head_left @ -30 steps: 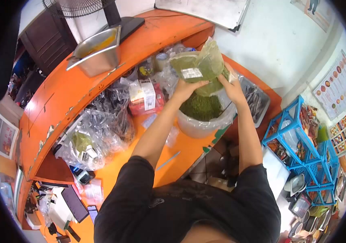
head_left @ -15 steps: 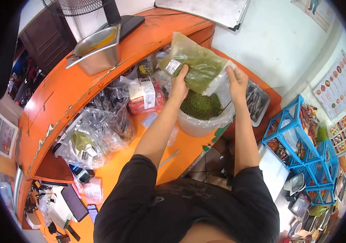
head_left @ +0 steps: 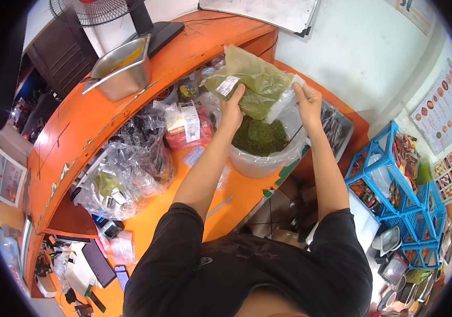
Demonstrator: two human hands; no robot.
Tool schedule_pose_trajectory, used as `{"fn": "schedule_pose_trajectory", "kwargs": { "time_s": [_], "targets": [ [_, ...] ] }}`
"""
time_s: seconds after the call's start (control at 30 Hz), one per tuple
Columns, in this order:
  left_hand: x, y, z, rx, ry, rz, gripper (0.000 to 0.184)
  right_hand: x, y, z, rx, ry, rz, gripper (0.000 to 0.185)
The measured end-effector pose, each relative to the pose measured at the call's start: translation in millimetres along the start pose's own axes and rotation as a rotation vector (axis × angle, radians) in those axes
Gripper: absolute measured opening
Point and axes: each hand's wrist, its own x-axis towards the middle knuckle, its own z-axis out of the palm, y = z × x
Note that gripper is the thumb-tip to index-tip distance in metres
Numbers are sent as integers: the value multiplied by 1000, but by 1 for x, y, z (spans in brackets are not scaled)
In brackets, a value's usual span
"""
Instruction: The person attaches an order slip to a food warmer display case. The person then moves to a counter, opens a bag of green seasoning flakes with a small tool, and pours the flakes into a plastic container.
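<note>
A clear plastic bag [head_left: 263, 84] with a green residue and a white printed label hangs tilted above a tub. My left hand [head_left: 233, 105] grips its lower left part, thumb on top near the label. At the right end, my right hand [head_left: 308, 103] pinches the bag's whitish, bunched edge. Under the bag stands a round translucent tub [head_left: 257, 165], lined with plastic. A heap of finely chopped green stuff [head_left: 260, 138] lies in it, and a thin dark handle leans at its right side. The fingers behind the bag are hidden.
Plastic bags [head_left: 125, 177] and a red package [head_left: 188, 127] crowd the shelf at the left. A metal pan [head_left: 123, 76] stands on the orange ledge [head_left: 72, 127]. Blue baskets [head_left: 395, 195] with packets rise at the right, near a grey tray [head_left: 337, 132].
The bag's right end has sunk slightly and its middle looks more creased. My right hand has shifted a little left; both hands still hold the bag.
</note>
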Motion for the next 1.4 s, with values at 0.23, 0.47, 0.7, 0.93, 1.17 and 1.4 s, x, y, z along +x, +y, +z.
{"fn": "schedule_pose_trajectory", "kwargs": {
  "time_s": [0.23, 0.47, 0.7, 0.93, 1.17, 1.4],
  "targets": [
    [13, -12, -6, 207, 18, 150, 40, 2, 24, -5, 74, -62, 115, 19],
    [19, -10, 1, 114, 38, 185, 44, 13, 6, -10, 135, -22, 53, 18],
    [15, -2, 5, 256, 36, 284, 41, 14, 9, -5, 89, -66, 3, 17],
    [18, 1, 4, 239, 31, 276, 35, 15, 20, -2, 128, -34, 35, 19],
    [18, 3, 9, 112, 61, 239, 33, 13, 4, -2, 160, -8, 61, 21],
    [23, -7, 8, 158, 69, 303, 35, 9, 10, -2, 101, 12, -10, 18]
  ]
}}
